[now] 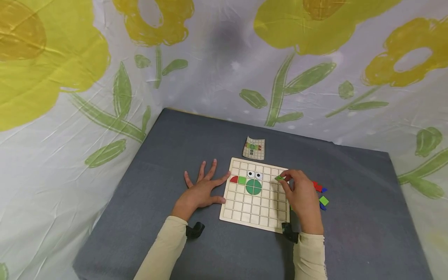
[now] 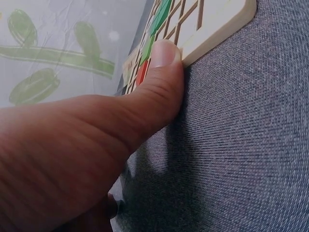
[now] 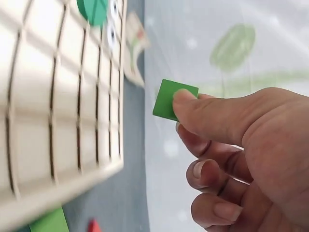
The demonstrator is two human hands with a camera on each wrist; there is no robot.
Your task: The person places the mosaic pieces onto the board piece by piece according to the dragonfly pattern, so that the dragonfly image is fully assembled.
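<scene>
A wooden grid board (image 1: 256,210) lies on the table, bearing a green circle (image 1: 253,187) of quarter pieces, two eye tiles (image 1: 254,175), a light green square (image 1: 242,180) and a red quarter-round piece (image 1: 234,179). My right hand (image 1: 301,194) pinches a green square tile (image 3: 164,99) between thumb and index finger, above the board's right side. The other fingers of that hand curl loosely. With fingers spread, my left hand (image 1: 203,190) rests at the board's left edge; its thumb touches the rim in the left wrist view.
Behind the board lies a pattern card (image 1: 254,149) with a printed figure. Right of the board are loose pieces: red ones (image 1: 317,186), a light green square (image 1: 324,200) and blue bits (image 1: 322,207). A flower-printed curtain (image 1: 224,77) surrounds the grey table (image 1: 189,136).
</scene>
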